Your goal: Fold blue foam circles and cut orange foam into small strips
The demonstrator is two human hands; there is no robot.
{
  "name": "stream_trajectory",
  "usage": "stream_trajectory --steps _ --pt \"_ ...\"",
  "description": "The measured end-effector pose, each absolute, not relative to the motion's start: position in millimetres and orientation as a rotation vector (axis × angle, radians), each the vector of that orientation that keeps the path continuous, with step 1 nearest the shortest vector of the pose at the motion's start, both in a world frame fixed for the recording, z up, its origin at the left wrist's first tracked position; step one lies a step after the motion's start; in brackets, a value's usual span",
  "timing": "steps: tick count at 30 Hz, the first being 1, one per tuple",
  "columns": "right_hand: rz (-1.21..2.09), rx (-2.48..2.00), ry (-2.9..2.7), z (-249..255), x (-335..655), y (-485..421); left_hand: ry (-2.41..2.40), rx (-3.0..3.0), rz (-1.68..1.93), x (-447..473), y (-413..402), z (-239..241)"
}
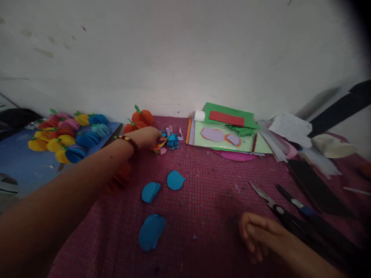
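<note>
My left hand (146, 137) reaches far forward over the red checked cloth (208, 200), a bead bracelet (128, 141) on its wrist. Its fingers are closed in a pinch at a small heap of coloured paper scraps (168, 141); what they pinch is too small to name. My right hand (256, 231) rests on the cloth near me, fingers loosely curled and holding nothing. Three blue folded paper pieces lie between the hands: one (175, 180), another (150, 192) and the nearest (151, 231).
Several paper fruits in yellow, blue, pink and orange (69, 135) sit on a blue board at left. Two orange paper fruits (139, 119) stand by the wall. Stacked green and coloured sheets (227, 131) lie at the back. Scissors (278, 208) and a pen (298, 202) lie at right.
</note>
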State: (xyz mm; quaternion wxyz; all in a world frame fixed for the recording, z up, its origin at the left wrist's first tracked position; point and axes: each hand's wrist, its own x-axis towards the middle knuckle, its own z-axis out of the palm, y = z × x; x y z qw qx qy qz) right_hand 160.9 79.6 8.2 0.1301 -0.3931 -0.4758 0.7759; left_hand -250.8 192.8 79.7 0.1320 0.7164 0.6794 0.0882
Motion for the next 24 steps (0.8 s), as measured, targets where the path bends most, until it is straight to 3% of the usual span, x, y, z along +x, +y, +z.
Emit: stream_trajectory --steps 4,10,16,20,24 --pt "2.042 -1.043 -1.89 30 124 96 1.968 2.079 0.114 -256 197 77" --pt "1.023 -0.565 -2.472 38 7 161 2.037 2.053 0.002 -264 207 80" --pt "0.158 -0.478 -2.718 24 -88 212 2.087 2.063 -0.029 -268 213 76" --pt "-0.141 -0.382 -2.782 20 -115 224 2.071 2.04 -0.102 -267 213 80" --pt "-0.214 -0.325 -2.798 16 -124 230 2.069 2.026 -0.158 -265 211 86"
